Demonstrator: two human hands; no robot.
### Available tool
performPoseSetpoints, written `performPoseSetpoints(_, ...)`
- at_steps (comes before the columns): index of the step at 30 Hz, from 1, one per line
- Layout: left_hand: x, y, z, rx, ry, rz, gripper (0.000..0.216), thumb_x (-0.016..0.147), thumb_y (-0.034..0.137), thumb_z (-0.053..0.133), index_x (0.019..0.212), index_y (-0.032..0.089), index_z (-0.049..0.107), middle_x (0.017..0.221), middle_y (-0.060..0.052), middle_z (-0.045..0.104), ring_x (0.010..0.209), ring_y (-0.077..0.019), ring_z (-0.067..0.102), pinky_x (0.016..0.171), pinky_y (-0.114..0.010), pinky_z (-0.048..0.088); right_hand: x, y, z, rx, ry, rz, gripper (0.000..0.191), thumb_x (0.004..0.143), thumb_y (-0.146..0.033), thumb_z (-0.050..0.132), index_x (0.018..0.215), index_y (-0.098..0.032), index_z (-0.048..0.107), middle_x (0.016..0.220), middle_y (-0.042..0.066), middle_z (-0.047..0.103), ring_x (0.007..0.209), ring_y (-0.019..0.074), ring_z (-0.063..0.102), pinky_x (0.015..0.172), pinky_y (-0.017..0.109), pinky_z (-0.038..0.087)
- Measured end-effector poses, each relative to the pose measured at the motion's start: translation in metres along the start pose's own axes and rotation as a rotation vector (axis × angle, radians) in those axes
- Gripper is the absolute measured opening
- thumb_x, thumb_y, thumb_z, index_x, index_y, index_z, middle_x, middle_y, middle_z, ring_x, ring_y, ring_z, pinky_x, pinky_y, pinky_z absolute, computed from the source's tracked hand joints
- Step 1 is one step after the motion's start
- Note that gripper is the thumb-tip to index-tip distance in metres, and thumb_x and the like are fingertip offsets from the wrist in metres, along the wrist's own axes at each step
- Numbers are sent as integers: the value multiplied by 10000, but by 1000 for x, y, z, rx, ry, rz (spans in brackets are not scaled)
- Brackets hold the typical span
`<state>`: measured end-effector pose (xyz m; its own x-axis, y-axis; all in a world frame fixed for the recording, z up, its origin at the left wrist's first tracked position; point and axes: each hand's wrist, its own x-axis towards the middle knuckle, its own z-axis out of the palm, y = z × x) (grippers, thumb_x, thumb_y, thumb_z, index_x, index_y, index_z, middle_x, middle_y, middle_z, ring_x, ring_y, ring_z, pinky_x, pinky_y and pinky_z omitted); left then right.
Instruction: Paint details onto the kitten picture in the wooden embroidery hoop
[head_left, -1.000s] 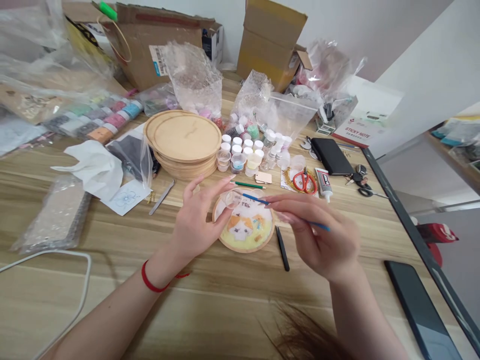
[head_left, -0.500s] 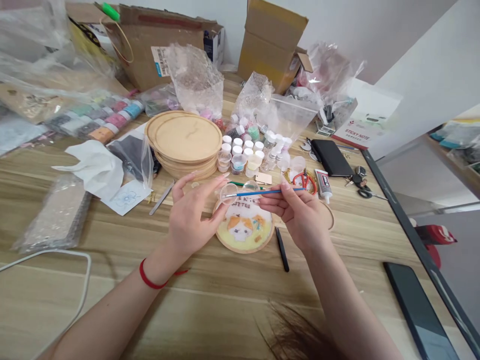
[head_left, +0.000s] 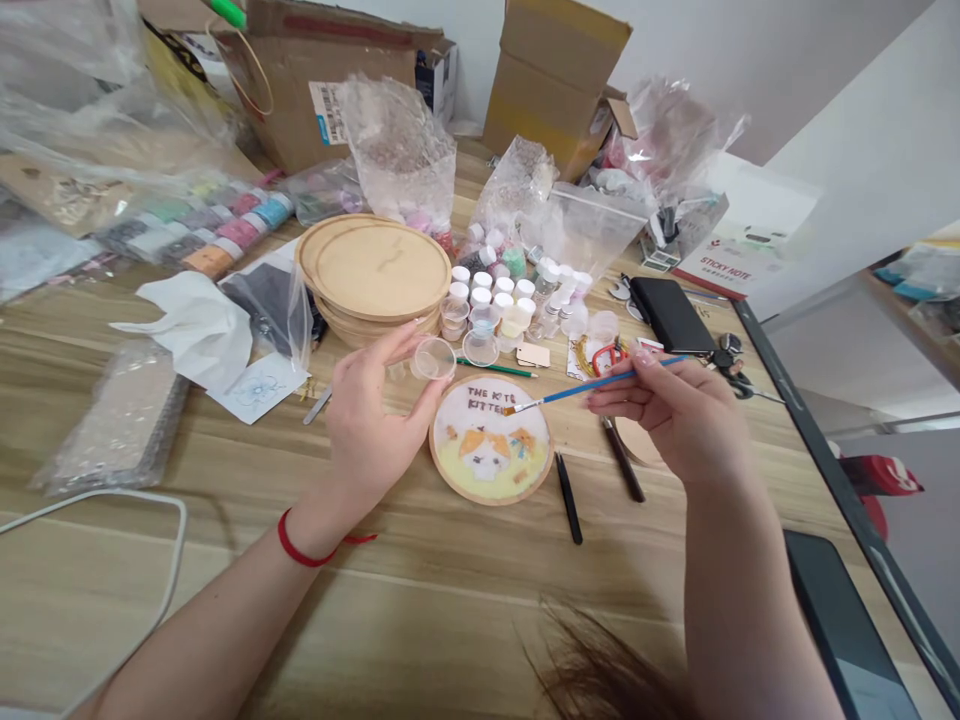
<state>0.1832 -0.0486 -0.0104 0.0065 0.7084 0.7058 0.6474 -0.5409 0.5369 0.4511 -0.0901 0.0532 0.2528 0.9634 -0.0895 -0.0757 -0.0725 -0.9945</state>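
My left hand [head_left: 371, 420] grips a small clear plastic cup [head_left: 434, 358] just above the table, left of a round wooden disc [head_left: 491, 448] painted with an orange-and-white cat, a yellow base and dark lettering. My right hand [head_left: 679, 405] pinches a thin blue paintbrush [head_left: 592, 385] whose bristle tip hovers over the disc's upper right part. The disc lies flat on the wooden table [head_left: 420, 610].
A stack of blank wooden discs [head_left: 379, 275] and a cluster of small paint pots [head_left: 499, 300] sit behind. Black tweezers [head_left: 568, 497], another dark tool [head_left: 622, 458], red scissors [head_left: 609, 355], a green pencil [head_left: 499, 368], bags, cardboard boxes [head_left: 559, 85], a phone [head_left: 851, 620].
My right hand drew the brush out of the clear cup and moved right, tip now over the disc. My left hand carried the cup up and left, off the disc.
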Motion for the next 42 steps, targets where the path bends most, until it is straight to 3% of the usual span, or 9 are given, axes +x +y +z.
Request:
performPoseSetpoints(13,0,0,0,-12,-2,-8,529,849,303,768,1326,261,543,1158,-55,751,1049,-260,735,1004,-464,549,5,24,12,-126,-9,115,431,759,-550,831,742,-130,734,695,104,779,603,195,769,616,284,675)
performPoseSetpoints(27,-1,1,0,3,-14,-14,533,845,314,774,1322,262,542,1158,-56,756,1052,-252,737,997,-450,563,7,26,14,-171,-67,110,429,757,-565,821,758,-148,720,724,100,794,631,213,786,635,314,690)
performPoseSetpoints(42,-1,2,0,19,-16,-26,507,845,328,773,1298,253,556,1165,-61,756,1042,-245,741,973,-437,581,7,24,14,-177,-11,113,420,769,-557,818,755,-148,725,695,103,787,608,216,779,617,321,686)
